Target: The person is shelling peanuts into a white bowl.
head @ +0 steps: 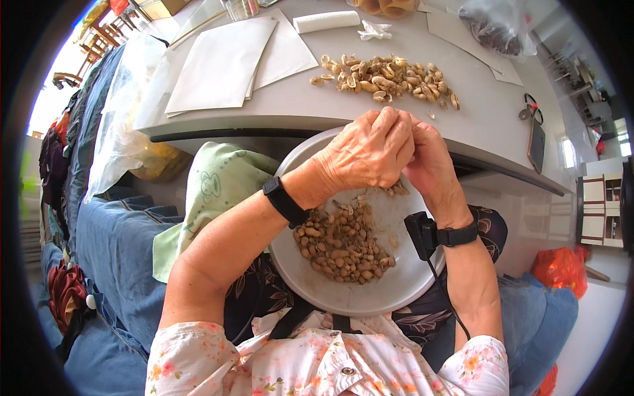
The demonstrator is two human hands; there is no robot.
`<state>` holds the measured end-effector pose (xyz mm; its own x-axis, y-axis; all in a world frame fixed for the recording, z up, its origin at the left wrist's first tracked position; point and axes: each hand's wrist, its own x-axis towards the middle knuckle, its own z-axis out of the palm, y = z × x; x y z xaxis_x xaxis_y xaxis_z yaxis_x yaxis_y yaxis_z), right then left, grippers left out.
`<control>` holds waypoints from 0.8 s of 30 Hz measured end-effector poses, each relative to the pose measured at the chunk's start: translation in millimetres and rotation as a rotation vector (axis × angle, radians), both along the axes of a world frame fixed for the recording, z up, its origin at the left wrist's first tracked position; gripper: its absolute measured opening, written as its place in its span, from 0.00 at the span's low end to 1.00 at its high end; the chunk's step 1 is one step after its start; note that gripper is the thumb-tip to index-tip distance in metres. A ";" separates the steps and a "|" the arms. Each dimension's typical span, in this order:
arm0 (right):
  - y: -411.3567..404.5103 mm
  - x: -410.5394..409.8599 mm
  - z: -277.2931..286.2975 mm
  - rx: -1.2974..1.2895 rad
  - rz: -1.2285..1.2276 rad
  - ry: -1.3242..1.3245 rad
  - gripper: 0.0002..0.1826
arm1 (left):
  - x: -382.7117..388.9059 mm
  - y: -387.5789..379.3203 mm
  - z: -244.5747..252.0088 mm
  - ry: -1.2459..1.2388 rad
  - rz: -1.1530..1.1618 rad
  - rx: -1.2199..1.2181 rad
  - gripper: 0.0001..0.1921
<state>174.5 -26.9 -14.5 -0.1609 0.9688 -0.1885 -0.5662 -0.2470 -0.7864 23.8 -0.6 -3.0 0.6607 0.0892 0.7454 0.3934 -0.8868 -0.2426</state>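
Observation:
My left hand (372,148) and my right hand (427,153) meet above the far rim of a pale round basin (297,292). Their fingers are bent together at the table edge; whatever may lie between the fingertips is hidden. The basin rests on my lap and holds a heap of small peanuts (346,242) in their shells, with a smaller clump of bits (396,188) under my hands. Just beyond my fingers, a pile of peanut shells (391,76), some split into halves, lies on the grey table (475,114).
White paper sheets (218,64), a white roll (326,22) and a crumpled tissue (374,30) lie on the table. A phone (536,146) rests near its right edge. A green cloth (213,183) hangs left of the basin. A black cable (443,297) runs from my right wrist.

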 end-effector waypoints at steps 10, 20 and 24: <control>1.3 -4.7 3.9 -0.066 -0.084 -0.024 0.11 | -2.9 0.6 -1.9 -0.007 0.012 -0.062 0.18; 3.0 -0.2 0.7 0.028 -0.014 0.062 0.11 | -3.8 4.2 4.0 -0.197 -0.035 -0.396 0.14; 2.3 -1.1 3.1 0.066 -0.012 0.084 0.12 | 1.0 8.1 2.8 -0.387 0.005 -0.642 0.07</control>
<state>173.4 -24.6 -11.4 -0.1616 0.9807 -0.1104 -0.6333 -0.1888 -0.7505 24.8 7.5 -0.2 0.3601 0.5873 0.7248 0.3493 -0.8053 0.4790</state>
